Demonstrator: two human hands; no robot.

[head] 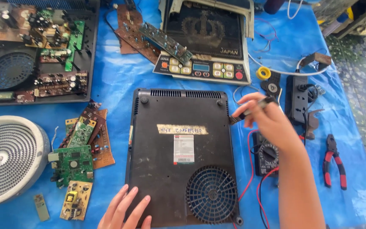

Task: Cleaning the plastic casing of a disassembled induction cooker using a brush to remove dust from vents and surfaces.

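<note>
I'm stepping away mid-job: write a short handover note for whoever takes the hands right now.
Left hand: flat and open on the near left corner of the black cooktop, steadying it.
Right hand: grip closed on a small brush, its bristles at the cooktop's right edge near the far corner.
Cooktop lies underside up on the blue sheet, fan grille toward you, base cover on.
Multimeter with red leads sits right of the cooktop; red-handled pliers further right.
Done: unit flipped over. Left: cover not yet removed.
</note>
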